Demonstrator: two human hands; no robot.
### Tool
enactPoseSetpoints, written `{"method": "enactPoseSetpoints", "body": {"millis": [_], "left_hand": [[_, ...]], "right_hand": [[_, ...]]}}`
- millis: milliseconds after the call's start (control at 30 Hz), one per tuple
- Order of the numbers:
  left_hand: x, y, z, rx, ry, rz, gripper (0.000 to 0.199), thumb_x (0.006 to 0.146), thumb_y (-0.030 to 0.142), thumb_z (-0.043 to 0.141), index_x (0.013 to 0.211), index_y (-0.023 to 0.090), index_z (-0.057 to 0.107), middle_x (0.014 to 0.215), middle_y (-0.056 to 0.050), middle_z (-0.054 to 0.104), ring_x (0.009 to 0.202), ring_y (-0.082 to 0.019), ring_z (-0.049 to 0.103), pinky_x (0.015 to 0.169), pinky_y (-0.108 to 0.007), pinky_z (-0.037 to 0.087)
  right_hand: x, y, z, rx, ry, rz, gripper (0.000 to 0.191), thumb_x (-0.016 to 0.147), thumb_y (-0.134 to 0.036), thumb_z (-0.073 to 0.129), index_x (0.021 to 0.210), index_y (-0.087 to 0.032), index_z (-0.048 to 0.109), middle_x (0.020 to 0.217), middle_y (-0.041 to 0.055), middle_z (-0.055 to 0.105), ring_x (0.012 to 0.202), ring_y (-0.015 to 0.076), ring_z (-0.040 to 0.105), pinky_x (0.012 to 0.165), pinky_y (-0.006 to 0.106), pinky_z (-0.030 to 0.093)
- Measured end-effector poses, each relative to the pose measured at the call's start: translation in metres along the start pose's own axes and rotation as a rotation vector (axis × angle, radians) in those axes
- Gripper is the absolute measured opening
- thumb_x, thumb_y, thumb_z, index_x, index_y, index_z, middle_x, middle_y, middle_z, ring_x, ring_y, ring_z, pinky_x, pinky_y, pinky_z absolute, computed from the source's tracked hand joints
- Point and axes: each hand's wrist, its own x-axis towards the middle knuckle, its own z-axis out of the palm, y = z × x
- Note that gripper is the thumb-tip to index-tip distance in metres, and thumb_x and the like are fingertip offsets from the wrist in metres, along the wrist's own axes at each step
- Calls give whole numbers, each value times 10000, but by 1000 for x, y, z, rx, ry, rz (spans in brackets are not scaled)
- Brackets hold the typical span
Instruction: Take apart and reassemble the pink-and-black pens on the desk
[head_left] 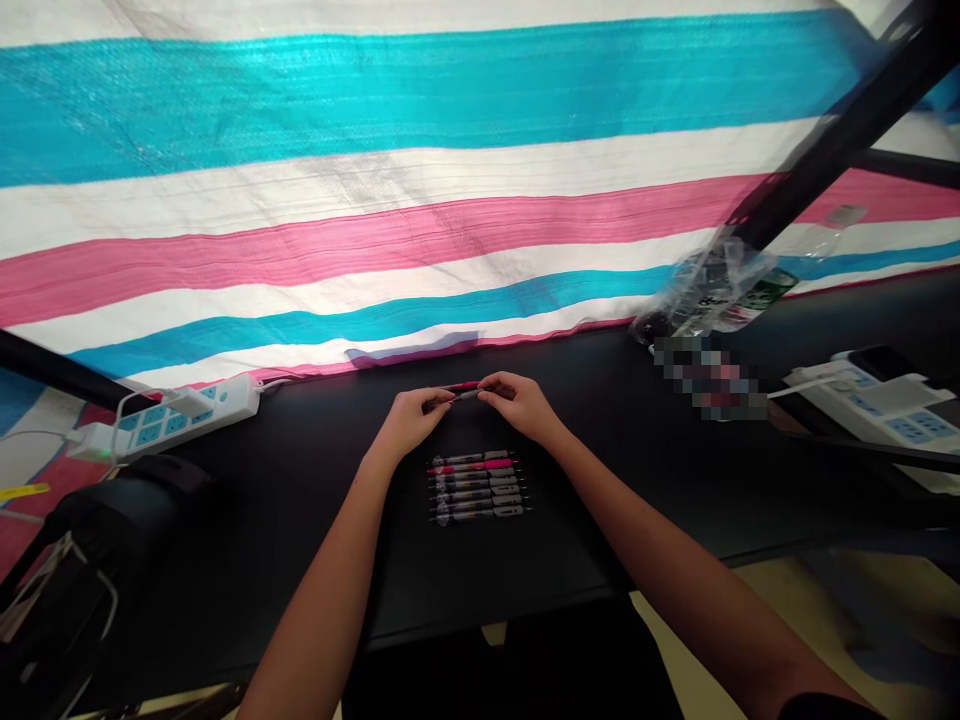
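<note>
My left hand (417, 416) and my right hand (522, 403) face each other over the black table, fingers pinched. Between them is a thin dark pen (466, 395) with a greyish part, its two ends at my fingertips. Just beyond it lies a red pen (459, 386), partly hidden by my fingers; I cannot tell whether they touch it. Nearer to me, between my forearms, several pens lie side by side in a neat row, all pointing left to right. Most are dark with grey clips, like the nearest pen (480, 514); one red pen (472, 466) lies near the row's far side.
A white power strip (184, 418) with plugs sits at the left, another power strip (885, 405) at the right. Clear plastic packaging (709, 285) and a bottle (821, 240) stand at the back right. A striped sheet (420, 240) hangs behind the black table (300, 560).
</note>
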Motion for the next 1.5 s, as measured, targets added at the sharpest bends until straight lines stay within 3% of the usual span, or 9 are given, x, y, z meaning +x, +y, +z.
{"method": "enactPoseSetpoints", "body": {"millis": [233, 400, 533, 600, 800, 967, 1133, 1367, 1500], "left_hand": [[0, 0, 0, 3, -17, 8, 234, 880, 253, 644, 1047, 194, 796, 991, -63, 788, 830, -223, 699, 793, -343, 541], [1, -2, -1, 18, 1, -2, 237, 879, 249, 642, 1050, 190, 796, 977, -64, 788, 810, -220, 696, 780, -343, 544], [1, -3, -1, 15, 10, 7, 225, 868, 246, 654, 1032, 195, 799, 956, -66, 788, 803, -223, 700, 785, -351, 553], [1, -3, -1, 1, 9, 7, 218, 861, 240, 663, 1025, 196, 799, 949, -68, 788, 805, -223, 704, 793, -354, 560], [1, -3, -1, -23, 24, -6, 188, 842, 232, 685, 987, 194, 799, 914, -69, 786, 795, -226, 711, 803, -367, 574], [1, -1, -1, -28, 12, 2, 182, 842, 220, 679, 978, 187, 796, 908, -65, 787, 792, -220, 712, 791, -355, 571], [0, -1, -1, -6, 15, 5, 175, 843, 219, 681, 972, 193, 797, 911, -64, 787, 791, -222, 713, 806, -365, 572], [1, -2, 1, 21, 25, 58, 175, 844, 207, 674, 973, 208, 792, 941, -59, 787, 829, -229, 722, 815, -359, 572], [1, -1, 1, 46, 36, 71, 154, 849, 214, 683, 958, 217, 791, 940, -56, 786, 840, -233, 718, 828, -360, 556]], "right_hand": [[-1, -3, -1, -132, -88, 25, 390, 916, -496, 571, 716, -182, 686, 687, 52, 684, 661, 195, 606, 666, 337, 468], [1, -3, -7, -53, -79, 0, 318, 819, -448, 700, 1017, -200, 685, 883, 49, 708, 748, 187, 627, 703, 325, 502], [1, -2, -12, -103, -97, -7, 220, 836, -416, 668, 856, -200, 698, 815, 44, 702, 719, 190, 614, 677, 325, 481], [1, -2, -12, -136, -105, 7, 294, 880, -456, 616, 770, -194, 694, 748, 44, 690, 688, 192, 602, 670, 332, 467], [1, -2, -12, -71, -114, -5, 284, 821, -456, 704, 966, -212, 695, 840, 30, 685, 718, 179, 600, 683, 319, 486], [1, -2, -13, -151, -116, -9, 318, 905, -466, 589, 753, -198, 669, 749, 35, 666, 697, 180, 578, 683, 326, 457], [1, -3, -13, -67, -158, 20, 265, 851, -458, 662, 921, -202, 667, 826, 25, 679, 704, 172, 590, 676, 311, 475], [2, -2, -12, -173, -164, 8, 371, 933, -450, 535, 677, -198, 625, 704, 41, 685, 692, 193, 603, 689, 327, 448], [1, -3, -12, -128, -177, 21, 305, 898, -481, 592, 785, -203, 645, 728, 16, 658, 666, 174, 565, 649, 303, 433]]}}
